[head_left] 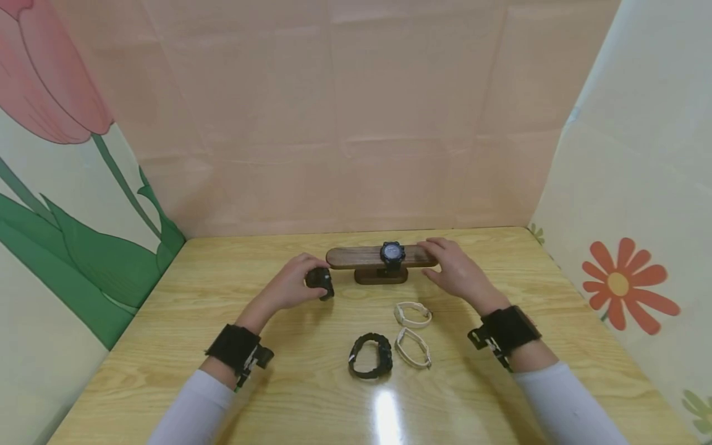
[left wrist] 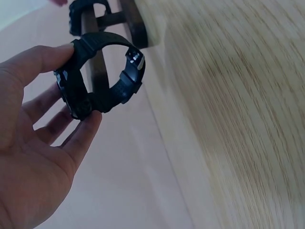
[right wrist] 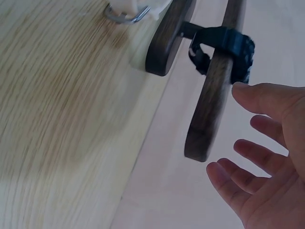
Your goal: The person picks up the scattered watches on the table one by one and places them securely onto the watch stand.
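My left hand [head_left: 289, 283] pinches a black wristwatch [left wrist: 74, 88] between thumb and fingers, its strap closed in a loop. The watch is at the left end of a dark wooden watch stand [head_left: 356, 257], and in the left wrist view its loop overlaps the bar. Another black watch [head_left: 392, 252] with a round dial is strapped round the bar, right of the middle. My right hand [head_left: 458, 272] is at the bar's right end, fingers spread and loosely bent, holding nothing. In the right wrist view its thumb tip lies close to the strapped watch [right wrist: 243, 52].
Nearer on the wooden table [head_left: 250, 383] lies a black watch [head_left: 371, 356] on its side. Beside it are two pale watches, one lower [head_left: 413, 348] and one higher [head_left: 413, 314]. A pink backdrop [head_left: 334, 123] rises behind the table, with flowered panels at both sides.
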Tool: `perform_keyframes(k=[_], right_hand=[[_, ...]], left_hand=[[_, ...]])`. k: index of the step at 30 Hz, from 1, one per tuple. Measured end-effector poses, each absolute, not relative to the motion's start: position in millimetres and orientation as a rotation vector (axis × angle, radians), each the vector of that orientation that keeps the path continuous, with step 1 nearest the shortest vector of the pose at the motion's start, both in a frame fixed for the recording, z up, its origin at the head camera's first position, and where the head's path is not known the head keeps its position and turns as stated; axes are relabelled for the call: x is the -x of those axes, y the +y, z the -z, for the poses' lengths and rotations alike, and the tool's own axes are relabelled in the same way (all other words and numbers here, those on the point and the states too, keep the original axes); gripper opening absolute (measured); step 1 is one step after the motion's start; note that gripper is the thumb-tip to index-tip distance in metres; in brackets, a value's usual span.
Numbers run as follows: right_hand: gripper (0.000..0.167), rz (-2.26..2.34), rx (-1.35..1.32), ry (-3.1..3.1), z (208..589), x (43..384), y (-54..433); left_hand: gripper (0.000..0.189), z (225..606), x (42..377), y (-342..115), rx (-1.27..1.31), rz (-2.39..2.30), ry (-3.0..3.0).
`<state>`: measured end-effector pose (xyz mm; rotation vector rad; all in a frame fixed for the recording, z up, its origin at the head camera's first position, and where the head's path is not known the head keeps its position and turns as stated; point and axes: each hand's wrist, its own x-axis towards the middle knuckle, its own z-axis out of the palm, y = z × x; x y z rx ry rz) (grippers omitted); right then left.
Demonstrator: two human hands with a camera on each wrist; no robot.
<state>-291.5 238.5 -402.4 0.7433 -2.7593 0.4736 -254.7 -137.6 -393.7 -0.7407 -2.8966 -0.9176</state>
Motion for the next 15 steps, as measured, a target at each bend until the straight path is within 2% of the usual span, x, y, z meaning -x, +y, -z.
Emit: perform_keyframes(k=[15], right_hand=[[0.058,-0.502,-0.722,-2.783,413,306,247]], left_hand=[[0.052,394,271,-139,0.633,0.898,-2.961]])
